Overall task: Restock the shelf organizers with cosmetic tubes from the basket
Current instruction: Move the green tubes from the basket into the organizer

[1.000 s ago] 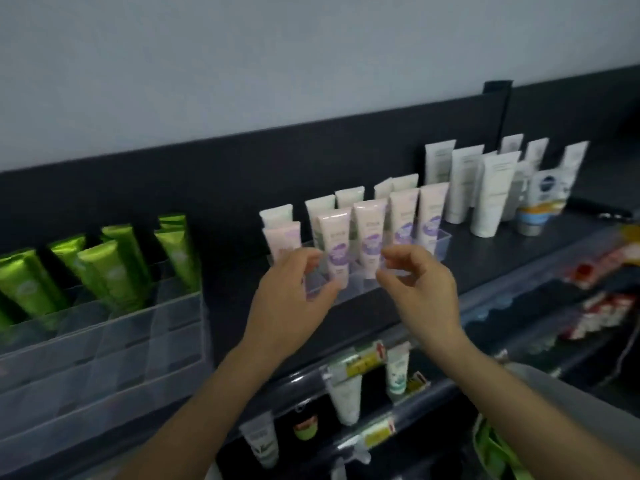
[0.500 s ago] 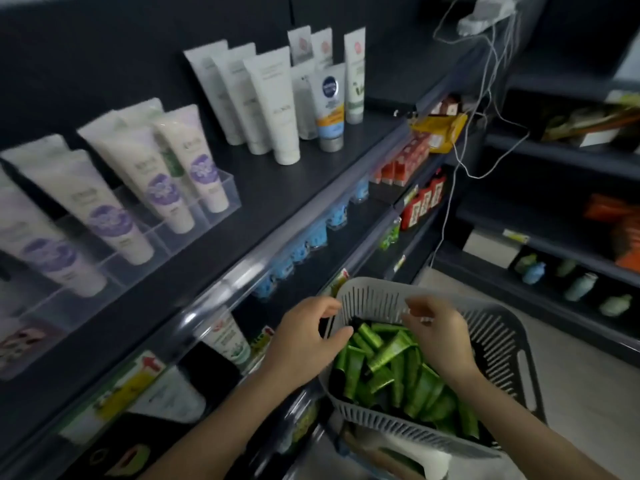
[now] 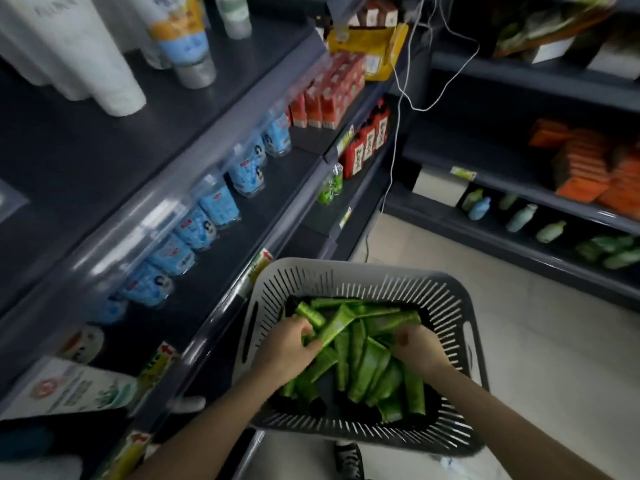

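A grey slotted basket [image 3: 363, 275] sits low in front of me and holds several green cosmetic tubes [image 3: 363, 375] in a loose pile. My left hand [image 3: 287, 346] is inside the basket at its left side. It grips a green tube [image 3: 337, 325] that slants up to the right. My right hand [image 3: 417, 344] is over the pile's right side, back upward, with its fingers curled down onto a green tube and its fingertips hidden. The shelf organizers are out of view.
Dark shelves run along the left: white tubes [image 3: 104, 81] on top, blue packs [image 3: 214, 206] below, red cartons [image 3: 325, 98] further along. A white cable [image 3: 398, 98] hangs down. Another shelf unit with orange boxes [image 3: 595, 168] stands right. The pale floor [image 3: 536, 341] shows below.
I have turned from the pink-tube organizer down to the basket. Both hands have dropped from its rim into the pile, and my left hand has taken hold of a green tube.
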A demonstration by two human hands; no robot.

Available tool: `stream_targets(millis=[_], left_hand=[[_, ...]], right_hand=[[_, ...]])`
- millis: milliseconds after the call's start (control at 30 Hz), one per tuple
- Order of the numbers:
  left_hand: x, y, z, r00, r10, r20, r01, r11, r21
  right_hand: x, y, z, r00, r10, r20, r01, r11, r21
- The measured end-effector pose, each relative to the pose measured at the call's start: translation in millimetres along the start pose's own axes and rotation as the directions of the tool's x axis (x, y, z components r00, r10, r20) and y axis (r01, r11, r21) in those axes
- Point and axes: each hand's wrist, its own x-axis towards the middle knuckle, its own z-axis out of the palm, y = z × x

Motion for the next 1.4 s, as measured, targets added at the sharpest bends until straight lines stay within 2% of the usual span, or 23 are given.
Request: stream_targets(millis=[167, 400, 533, 667, 767, 867, 967, 1067, 1167, 1300, 1400], left_hand=[[34, -1, 28, 0.998, -0.036, 0.050, 0.034, 0.999, 0.042], [77, -10, 70, 0.994, -0.039, 0.101, 0.031, 0.997, 0.073], [90, -10, 87, 0.988, -0.057, 0.141, 0.050, 0.997, 0.052], [100, -14, 99, 0.988, -0.081, 0.134, 0.068, 0.993, 0.099], [103, -20, 106, 0.986, -0.109, 0.124, 0.110, 0.994, 0.001], [101, -22, 104, 0.982, -0.149, 0.117, 0.161, 0.981, -0.109], [94, -21, 95, 0.974, -0.202, 0.105, 0.214, 0.970, -0.116], [84, -20, 80, 0.967, -0.235, 0.099, 0.249, 0.955, -0.161], [70, -20, 60, 0.968, -0.224, 0.116, 0.246, 0.942, -0.229], [45, -20, 30, 0.980, -0.195, 0.048, 0.200, 0.924, -0.325], [21, -12, 6, 0.984, -0.176, 0.011, 0.162, 0.875, -0.456]], right_hand=[[27, -5, 18, 0.989, 0.102, 0.108, -0.108, 0.993, 0.055], [42, 6, 60, 0.915, 0.352, 0.199, -0.385, 0.909, 0.161], [44, 4, 83, 0.886, 0.423, 0.193, -0.462, 0.847, 0.264], [49, -7, 97, 0.850, 0.492, 0.187, -0.526, 0.776, 0.348], [54, -9, 104, 0.835, 0.523, 0.171, -0.546, 0.749, 0.376], [61, 1, 113, 0.857, 0.487, 0.171, -0.506, 0.730, 0.459], [63, 16, 123, 0.863, 0.433, 0.262, -0.499, 0.638, 0.587], [59, 11, 116, 0.884, 0.373, 0.283, -0.464, 0.616, 0.636], [49, -5, 99, 0.922, 0.280, 0.266, -0.383, 0.577, 0.721], [29, -34, 71, 0.954, 0.146, 0.260, -0.298, 0.399, 0.867], [6, -61, 47, 0.977, 0.044, 0.210, -0.212, 0.351, 0.912]])
